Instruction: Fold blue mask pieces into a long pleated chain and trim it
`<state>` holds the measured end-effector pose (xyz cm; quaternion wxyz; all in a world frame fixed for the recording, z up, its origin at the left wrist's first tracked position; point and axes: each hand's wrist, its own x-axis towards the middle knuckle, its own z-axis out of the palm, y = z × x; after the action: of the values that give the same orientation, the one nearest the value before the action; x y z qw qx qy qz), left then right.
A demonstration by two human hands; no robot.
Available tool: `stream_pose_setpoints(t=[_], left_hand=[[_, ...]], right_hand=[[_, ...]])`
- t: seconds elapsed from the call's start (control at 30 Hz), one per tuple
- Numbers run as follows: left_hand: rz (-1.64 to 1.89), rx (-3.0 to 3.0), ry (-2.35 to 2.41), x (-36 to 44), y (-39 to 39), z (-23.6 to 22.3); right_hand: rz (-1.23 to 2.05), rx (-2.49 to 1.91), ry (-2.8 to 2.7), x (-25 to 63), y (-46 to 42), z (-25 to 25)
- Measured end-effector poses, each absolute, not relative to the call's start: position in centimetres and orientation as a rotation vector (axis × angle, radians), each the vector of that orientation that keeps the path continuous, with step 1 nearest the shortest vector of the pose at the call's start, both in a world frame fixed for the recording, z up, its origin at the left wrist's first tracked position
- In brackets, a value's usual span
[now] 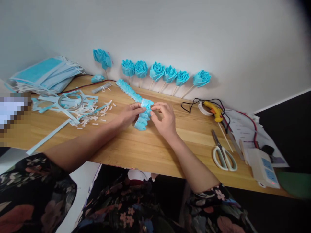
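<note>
A long blue pleated strip (128, 90) lies slantwise on the wooden table, its folded near end (141, 124) lifted between my hands. From the left, my left hand (130, 114) grips the strip, thumb on top and the other fingers partly hidden. My right hand (165, 117) pinches the strip's right edge between thumb and fingertips. Behind them, several blue flowers (156, 72) on thin sticks lean against the wall, with another blue flower (102, 58) farther left.
Stacked blue face masks (39, 73) sit at the back left. Cut strips (52, 134) and white scraps (89, 121) lie left of my hands. On the right are scissors (224, 155), a yellow glue gun (215, 110) with its cord, papers (245, 124) and a white power strip (263, 168).
</note>
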<state>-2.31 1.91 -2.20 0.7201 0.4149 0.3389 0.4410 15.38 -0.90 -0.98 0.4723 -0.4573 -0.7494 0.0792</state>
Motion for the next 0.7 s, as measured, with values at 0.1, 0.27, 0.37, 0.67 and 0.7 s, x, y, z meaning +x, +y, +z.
stream_pose_setpoints(t=[0.1,0.27,0.37,0.67,0.7], left_hand=[[1.007,0.901,0.757,-2.2,1.81,-2.15],[1.036,0.887,0.693,-1.93,1.79,-2.43],[1.032,0.891,0.648,-1.81,1.81,-2.69],[1.028,0.883,0.649,-1.74,1.41,-1.97],[1.021,0.9,0.652,-1.78,1.44,-2.0]], right_hand=[[0.028,-1.107,-1.888,15.17,-1.03,-0.94],[-0.075,-1.109,-1.953,15.11,-0.89,-1.22],[-0.084,-1.144,-1.964,15.15,-0.81,-1.35],[-0.134,-1.168,-1.987,15.0,-0.95,-1.19],[-0.134,-1.164,-1.993,14.98,-0.96,-1.17]])
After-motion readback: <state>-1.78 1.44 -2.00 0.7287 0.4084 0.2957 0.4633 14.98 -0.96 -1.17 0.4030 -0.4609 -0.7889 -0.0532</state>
